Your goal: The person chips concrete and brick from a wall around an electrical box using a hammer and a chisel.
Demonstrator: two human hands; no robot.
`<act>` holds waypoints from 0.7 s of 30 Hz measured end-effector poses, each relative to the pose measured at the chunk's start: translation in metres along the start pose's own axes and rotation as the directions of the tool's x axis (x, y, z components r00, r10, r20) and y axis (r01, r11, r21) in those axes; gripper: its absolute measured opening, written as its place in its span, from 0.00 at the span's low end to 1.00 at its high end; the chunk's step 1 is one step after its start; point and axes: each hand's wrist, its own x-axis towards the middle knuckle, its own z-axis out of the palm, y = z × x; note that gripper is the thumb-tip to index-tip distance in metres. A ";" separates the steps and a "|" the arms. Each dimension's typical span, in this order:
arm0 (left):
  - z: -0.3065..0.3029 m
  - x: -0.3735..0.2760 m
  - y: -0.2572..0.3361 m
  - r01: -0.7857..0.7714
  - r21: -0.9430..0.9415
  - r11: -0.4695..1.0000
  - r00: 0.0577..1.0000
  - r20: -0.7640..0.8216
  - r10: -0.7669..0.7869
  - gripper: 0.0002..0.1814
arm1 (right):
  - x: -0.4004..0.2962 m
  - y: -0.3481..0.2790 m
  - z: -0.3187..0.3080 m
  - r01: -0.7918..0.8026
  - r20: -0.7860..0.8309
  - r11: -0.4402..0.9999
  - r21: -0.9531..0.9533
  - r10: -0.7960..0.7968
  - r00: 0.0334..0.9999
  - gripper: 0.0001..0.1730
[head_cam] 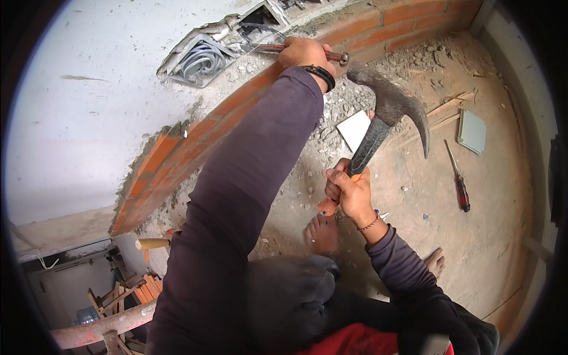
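My left hand (306,53) is closed around a red-handled chisel or screwdriver (266,48). Its metal end lies against the broken edge of the wall, between a recessed box with coiled grey cable (203,64) and a square opening (262,22). In my right hand (350,191) is a claw hammer (386,102), gripped by its black and orange handle. The hammer's face is close to the tool's rounded butt end, and its claw points to the right. Chipped plaster and mortar surround the box.
Rubble (337,102) lies along the low brick wall (213,128). On the dusty floor are a white tile piece (354,131), a screwdriver (462,191) and a grey cover plate (471,132). My bare foot (322,233) is below the hammer. Wooden pieces stand at lower left.
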 end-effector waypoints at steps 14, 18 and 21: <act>-0.055 -0.010 0.011 0.237 -0.144 0.961 0.934 0.308 -0.184 0.12 | -0.014 -0.023 -0.008 0.110 0.031 0.990 -0.093 -0.108 0.994 0.11; -0.056 -0.009 0.019 0.345 -0.182 0.921 0.885 0.389 -0.255 0.14 | -0.021 -0.026 -0.003 0.131 0.037 0.983 -0.125 -0.128 0.991 0.12; -0.059 -0.008 0.023 0.413 -0.215 0.885 0.864 0.401 -0.305 0.16 | -0.025 -0.025 0.000 0.173 0.047 0.981 -0.085 -0.169 0.984 0.12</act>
